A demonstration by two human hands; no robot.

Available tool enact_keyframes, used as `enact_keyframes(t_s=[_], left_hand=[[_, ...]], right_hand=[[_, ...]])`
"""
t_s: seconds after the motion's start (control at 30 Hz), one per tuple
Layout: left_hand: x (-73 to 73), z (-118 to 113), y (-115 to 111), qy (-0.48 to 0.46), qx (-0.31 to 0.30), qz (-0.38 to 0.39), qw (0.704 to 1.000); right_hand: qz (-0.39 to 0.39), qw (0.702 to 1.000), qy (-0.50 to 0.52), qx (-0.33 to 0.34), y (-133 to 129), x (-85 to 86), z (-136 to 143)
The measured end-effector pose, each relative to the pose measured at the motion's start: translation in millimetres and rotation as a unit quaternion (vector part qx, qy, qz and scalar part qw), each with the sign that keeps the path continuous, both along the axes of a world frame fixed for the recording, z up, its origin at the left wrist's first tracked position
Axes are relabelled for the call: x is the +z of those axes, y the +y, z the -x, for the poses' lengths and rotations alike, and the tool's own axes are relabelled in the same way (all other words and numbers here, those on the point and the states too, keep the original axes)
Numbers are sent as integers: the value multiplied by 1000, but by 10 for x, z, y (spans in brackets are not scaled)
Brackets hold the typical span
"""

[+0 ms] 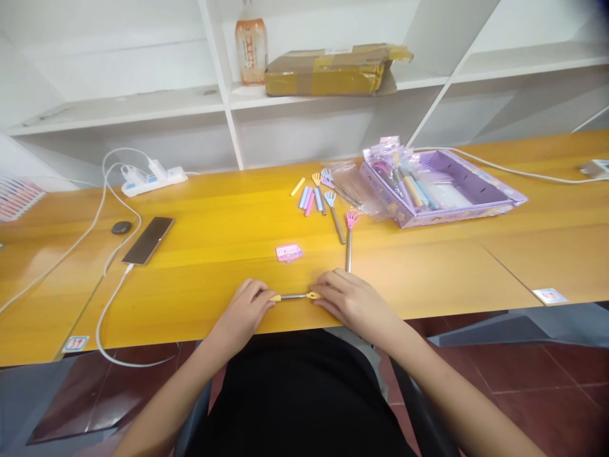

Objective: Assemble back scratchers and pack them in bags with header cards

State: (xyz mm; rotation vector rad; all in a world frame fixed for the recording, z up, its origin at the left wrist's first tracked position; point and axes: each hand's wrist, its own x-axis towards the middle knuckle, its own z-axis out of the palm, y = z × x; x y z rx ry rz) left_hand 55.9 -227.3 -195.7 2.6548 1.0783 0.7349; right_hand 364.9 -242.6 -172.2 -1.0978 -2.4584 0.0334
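The person's left hand [243, 311] pinched the yellow end [275, 298] of a slim silver metal rod [292, 296]; the right hand [352, 301] gripped its opposite yellow plastic head [312, 295].

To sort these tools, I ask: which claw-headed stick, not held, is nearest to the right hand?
The pink-headed stick: one end lies close to the right hand. The blue-headed stick beside it and the others lie farther away.
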Motion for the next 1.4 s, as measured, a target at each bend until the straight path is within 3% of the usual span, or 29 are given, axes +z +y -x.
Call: enact_keyframes(t_s=[0.23, 0.33, 0.47, 0.67, 0.77, 0.9, 1.17, 1.4], left_hand=[[23, 10, 14, 29, -9, -18, 999], [66, 134, 39, 75, -5, -58, 995], [177, 651, 107, 124, 34, -122, 984], [267, 1740, 177, 132, 81, -146, 977], [246, 2015, 184, 137, 96, -138, 976], [214, 2079, 207, 127, 102, -114, 980], [163, 2079, 264, 117, 104, -91, 983], [191, 2173, 257, 112, 126, -70, 983]], right_hand=[[1, 1000, 5, 4, -25, -21, 7], [-15, 1000, -3, -8, -68, -54, -66], [-28, 999, -3, -32, -117, -116, -443], [-40, 995, 20, -91, -133, -198, -1467], [-46, 993, 11, -111, -133, -227, -1832], [-34, 991, 2, -130, -142, -263, -2032], [13, 987, 42, -154, -190, -339, -2145], [41, 968, 35, -247, -248, -383, -2333]])
